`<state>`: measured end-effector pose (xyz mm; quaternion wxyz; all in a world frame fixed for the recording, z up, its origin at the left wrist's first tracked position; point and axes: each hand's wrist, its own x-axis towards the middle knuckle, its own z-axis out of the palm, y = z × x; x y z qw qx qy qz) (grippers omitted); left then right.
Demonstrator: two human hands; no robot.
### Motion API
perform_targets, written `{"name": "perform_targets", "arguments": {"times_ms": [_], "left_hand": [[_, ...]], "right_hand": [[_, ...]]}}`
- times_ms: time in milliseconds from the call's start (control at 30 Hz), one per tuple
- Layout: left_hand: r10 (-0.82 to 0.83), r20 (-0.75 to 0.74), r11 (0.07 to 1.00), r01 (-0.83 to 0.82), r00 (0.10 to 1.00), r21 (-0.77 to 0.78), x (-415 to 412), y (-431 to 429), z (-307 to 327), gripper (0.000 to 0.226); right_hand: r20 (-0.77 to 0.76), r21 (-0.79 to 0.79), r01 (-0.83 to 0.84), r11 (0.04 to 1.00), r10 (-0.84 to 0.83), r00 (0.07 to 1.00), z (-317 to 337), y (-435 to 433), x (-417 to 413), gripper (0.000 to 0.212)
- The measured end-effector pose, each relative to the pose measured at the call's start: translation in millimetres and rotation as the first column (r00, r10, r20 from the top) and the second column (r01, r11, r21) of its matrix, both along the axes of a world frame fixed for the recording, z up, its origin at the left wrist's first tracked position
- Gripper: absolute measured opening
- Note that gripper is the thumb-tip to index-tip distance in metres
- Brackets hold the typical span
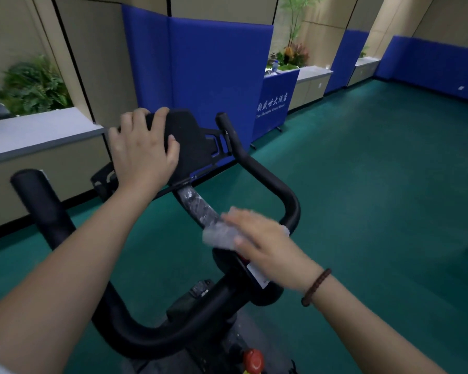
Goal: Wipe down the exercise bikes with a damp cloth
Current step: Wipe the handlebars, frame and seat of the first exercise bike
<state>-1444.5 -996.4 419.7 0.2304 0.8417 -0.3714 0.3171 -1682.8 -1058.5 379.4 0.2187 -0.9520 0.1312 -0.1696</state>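
A black exercise bike [265,179] fills the middle of the view, with curved handlebars and a black console [192,141] at the top. My left hand [142,149] grips the console's left edge. My right hand [262,238] presses a pale, blurred damp cloth [219,234] onto the plastic-wrapped centre stem [197,205] below the console. A beaded bracelet sits on my right wrist. A red knob [253,360] shows low on the frame.
Green floor [376,198] spreads to the right. Blue padded panels [214,71] and a blue sign stand [274,103] lie behind the bike. A grey ledge [38,133] with plants runs along the left wall.
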Motion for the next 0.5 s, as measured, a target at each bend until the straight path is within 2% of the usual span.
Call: {"name": "perform_targets", "arguments": {"times_ms": [67,233,333,433,500], "left_hand": [[0.005,-0.001,1.000,-0.005,1.000,0.002,-0.2,-0.5,-0.1,0.045],[0.019,-0.004,1.000,-0.019,1.000,0.008,-0.5,-1.1,1.1,0.046],[0.024,0.014,1.000,-0.024,1.000,-0.004,0.4,-1.6,-0.2,0.046],[0.036,0.021,0.999,-0.036,0.999,-0.003,0.4,-2.5,-0.3,0.046],[0.043,0.026,0.999,-0.043,0.999,-0.001,0.6,-3.1,-0.4,0.047]], "right_hand": [[-0.189,-0.233,-0.025,0.972,-0.020,0.982,-5.5,6.0,9.6,0.052],[-0.392,-0.318,-0.046,0.947,-0.087,0.916,3.9,6.7,51.5,0.058],[-0.467,-0.212,0.028,0.977,-0.127,0.875,4.1,4.4,74.8,0.055],[-0.462,-0.039,0.116,0.992,-0.121,0.879,7.2,-1.9,98.2,0.040],[-0.439,0.039,0.145,0.989,-0.113,0.892,10.1,-5.2,115.1,0.039]]}}
